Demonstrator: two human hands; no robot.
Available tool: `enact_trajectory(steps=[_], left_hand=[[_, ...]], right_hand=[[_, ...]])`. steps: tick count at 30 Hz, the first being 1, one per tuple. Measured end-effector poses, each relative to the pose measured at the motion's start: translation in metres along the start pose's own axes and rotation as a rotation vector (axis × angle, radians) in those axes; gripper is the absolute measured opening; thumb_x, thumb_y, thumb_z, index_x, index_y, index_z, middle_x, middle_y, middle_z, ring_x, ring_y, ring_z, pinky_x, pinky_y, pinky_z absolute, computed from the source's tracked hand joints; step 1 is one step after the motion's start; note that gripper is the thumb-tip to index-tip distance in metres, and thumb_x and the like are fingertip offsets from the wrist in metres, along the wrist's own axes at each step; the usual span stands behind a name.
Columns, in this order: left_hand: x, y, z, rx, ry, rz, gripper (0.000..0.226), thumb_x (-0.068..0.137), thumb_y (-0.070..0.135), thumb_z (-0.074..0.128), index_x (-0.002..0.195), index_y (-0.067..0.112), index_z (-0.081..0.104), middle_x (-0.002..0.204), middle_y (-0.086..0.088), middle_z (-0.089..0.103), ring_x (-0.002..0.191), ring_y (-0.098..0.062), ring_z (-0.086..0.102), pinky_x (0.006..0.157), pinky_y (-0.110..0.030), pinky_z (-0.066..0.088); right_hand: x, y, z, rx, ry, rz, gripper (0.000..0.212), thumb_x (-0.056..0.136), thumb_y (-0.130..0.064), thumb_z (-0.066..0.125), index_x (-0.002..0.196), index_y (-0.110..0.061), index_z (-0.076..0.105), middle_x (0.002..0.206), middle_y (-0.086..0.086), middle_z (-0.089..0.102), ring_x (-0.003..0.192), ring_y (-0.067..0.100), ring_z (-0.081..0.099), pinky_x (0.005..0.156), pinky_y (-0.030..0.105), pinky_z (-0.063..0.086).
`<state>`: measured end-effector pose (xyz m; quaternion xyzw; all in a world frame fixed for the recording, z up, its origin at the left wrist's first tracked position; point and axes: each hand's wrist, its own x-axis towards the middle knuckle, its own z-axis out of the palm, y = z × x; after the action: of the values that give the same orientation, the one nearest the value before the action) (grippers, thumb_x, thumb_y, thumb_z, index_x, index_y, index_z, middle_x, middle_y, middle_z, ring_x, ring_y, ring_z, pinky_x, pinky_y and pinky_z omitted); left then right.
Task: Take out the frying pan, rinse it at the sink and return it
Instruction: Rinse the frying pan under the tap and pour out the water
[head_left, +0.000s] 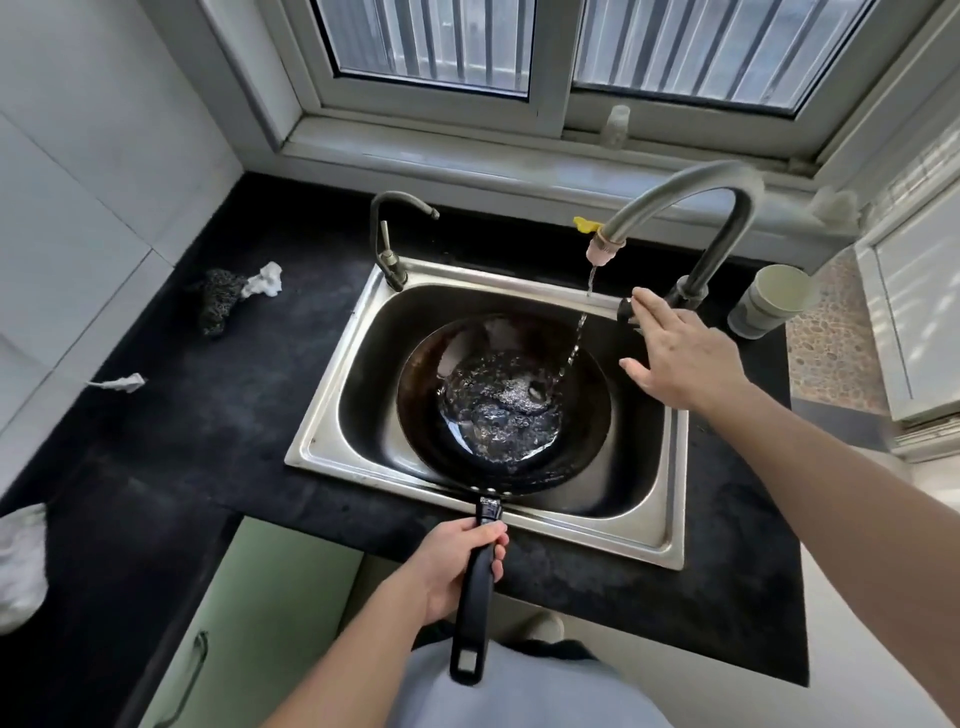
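Presently, pan (498, 410) is being held under stream (574, 348) by left hand (457, 564), fingers curled round handle (475, 613); lever (626, 310) is being touched by right hand (685, 358), fingers straight, seemingly regulating flow.

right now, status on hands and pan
Left hand grips frying pan handle. Right hand open at faucet lever. Pan in sink, water running in. Nothing blocking.

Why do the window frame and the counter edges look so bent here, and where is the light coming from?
Head view: the wide-angle lens bows straight lines, so the window frame and counter curve towards the picture's edges; daylight enters through the window and glints off the water in the frying pan and the steel sink rim.
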<state>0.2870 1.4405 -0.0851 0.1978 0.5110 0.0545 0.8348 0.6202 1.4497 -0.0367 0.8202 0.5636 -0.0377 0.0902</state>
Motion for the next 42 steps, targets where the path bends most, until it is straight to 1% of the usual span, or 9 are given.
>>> enact_trajectory(steps=[5,9,13,19,24,28,31,33,42], left_hand=[[-0.001,0.005,-0.002,0.013,-0.016,-0.01,0.011,0.095,0.0,0.055,0.104,-0.005,0.058,0.077,-0.009,0.058,0.061,-0.013,0.054,0.051,-0.022,0.049],[0.003,0.005,-0.008,0.017,-0.032,-0.042,0.011,0.095,0.001,0.056,0.104,-0.005,0.058,0.075,-0.008,0.059,0.059,-0.013,0.056,0.05,-0.023,0.05],[0.01,0.004,-0.016,0.077,-0.054,-0.047,0.011,0.093,0.004,0.06,0.099,-0.004,0.062,0.073,-0.008,0.062,0.061,-0.014,0.058,0.054,-0.027,0.05],[0.015,0.007,-0.02,0.089,-0.098,-0.065,0.006,0.094,0.003,0.058,0.092,-0.002,0.059,0.07,-0.009,0.059,0.059,-0.016,0.057,0.055,-0.027,0.053],[0.02,0.007,-0.026,0.131,-0.11,-0.077,0.008,0.094,0.004,0.059,0.087,-0.001,0.061,0.072,-0.009,0.061,0.063,-0.018,0.062,0.067,-0.031,0.055],[0.023,0.008,-0.03,0.162,-0.143,-0.087,0.008,0.093,0.006,0.061,0.091,-0.002,0.059,0.07,-0.009,0.063,0.066,-0.019,0.062,0.062,-0.029,0.054],[0.021,0.011,-0.033,0.263,-0.16,-0.102,0.012,0.093,0.013,0.062,0.096,0.002,0.063,0.073,-0.007,0.066,0.066,-0.019,0.062,0.051,-0.027,0.048],[0.021,0.013,-0.034,0.262,-0.18,-0.114,0.013,0.094,0.013,0.062,0.099,0.001,0.063,0.075,-0.007,0.067,0.07,-0.02,0.064,0.061,-0.032,0.049],[0.02,0.015,-0.034,0.28,-0.178,-0.126,0.02,0.094,0.005,0.059,0.106,-0.01,0.065,0.087,-0.015,0.072,0.084,-0.025,0.068,0.084,-0.036,0.057]], right_hand=[[-0.01,-0.023,-0.011,0.17,0.001,0.049,0.088,0.09,-0.067,0.042,0.157,-0.017,0.014,0.165,-0.001,0.013,0.149,0.024,0.021,0.109,0.049,0.039],[-0.072,-0.076,-0.021,0.457,0.079,0.158,0.067,0.092,-0.06,0.048,0.144,-0.018,0.041,0.133,0.003,0.057,0.118,0.025,0.058,0.092,0.044,0.052],[-0.151,-0.144,-0.007,0.828,-0.367,0.397,0.058,0.081,-0.078,0.043,0.089,-0.025,0.065,0.075,-0.006,0.073,0.072,0.01,0.068,0.075,0.038,0.059],[-0.196,-0.21,0.027,1.236,-0.826,0.604,0.046,0.087,-0.059,0.06,0.081,-0.015,0.069,0.071,-0.002,0.072,0.062,0.014,0.068,0.068,0.028,0.057],[-0.193,-0.238,0.036,1.773,-0.741,0.904,0.039,0.093,-0.034,0.065,0.093,0.005,0.069,0.078,0.018,0.068,0.073,0.032,0.067,0.07,0.04,0.056],[-0.183,-0.253,0.027,1.981,-0.644,1.082,0.018,0.096,-0.015,0.057,0.088,-0.001,0.064,0.069,0.013,0.062,0.055,0.023,0.058,0.058,0.035,0.048],[-0.18,-0.269,0.032,1.877,-0.475,1.13,0.023,0.098,-0.022,0.054,0.08,-0.009,0.057,0.057,0.004,0.052,0.044,0.015,0.046,0.043,0.025,0.04],[-0.182,-0.279,0.037,1.795,-0.348,1.072,0.026,0.1,-0.026,0.051,0.079,-0.011,0.053,0.055,0.001,0.048,0.041,0.013,0.041,0.037,0.022,0.035],[-0.195,-0.289,0.061,1.541,-0.164,0.937,0.038,0.098,-0.043,0.051,0.072,-0.016,0.056,0.053,-0.001,0.052,0.039,0.011,0.043,0.043,0.031,0.037]])
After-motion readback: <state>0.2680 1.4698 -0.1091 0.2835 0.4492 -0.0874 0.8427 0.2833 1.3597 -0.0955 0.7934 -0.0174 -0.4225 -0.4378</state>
